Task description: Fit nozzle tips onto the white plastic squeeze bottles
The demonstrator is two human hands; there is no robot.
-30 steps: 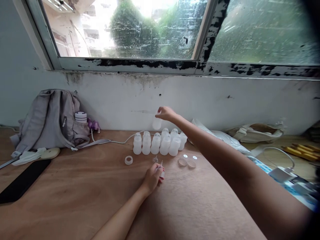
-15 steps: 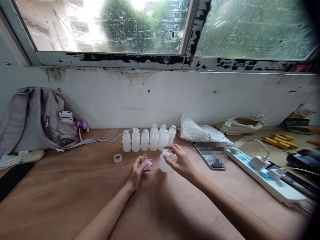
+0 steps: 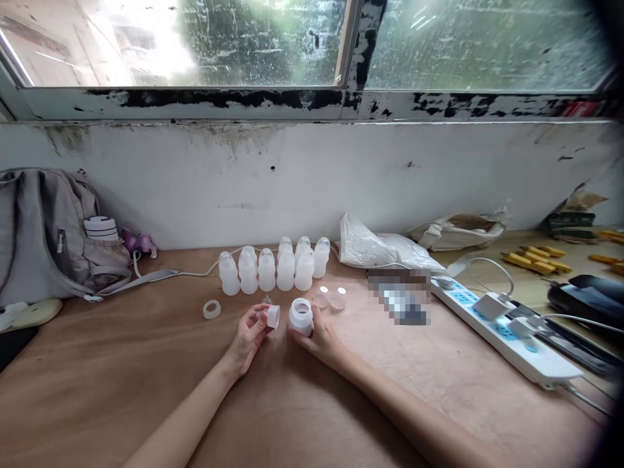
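Observation:
My right hand (image 3: 322, 338) is wrapped round a small white plastic bottle (image 3: 301, 316) with an open mouth, held just above the wooden table (image 3: 146, 377). My left hand (image 3: 247, 336) pinches a small white cap (image 3: 273, 316) right beside the bottle's mouth. Behind them stand several more white bottles (image 3: 273, 268) in two short rows. A loose plastic ring (image 3: 211, 309) lies to the left, and two clear round lids (image 3: 328, 300) lie to the right of the hands.
A grey backpack (image 3: 43, 234) leans against the wall at the left. A white plastic bag (image 3: 380, 248), a blurred phone (image 3: 400, 297) and a white power strip (image 3: 507, 331) with plugs lie to the right. Yellow pieces (image 3: 533, 257) sit far right.
My right hand carried a bottle from the back rows down to the table front. My left hand lifted the cap and brought it up beside the bottle's mouth. The view shifted right.

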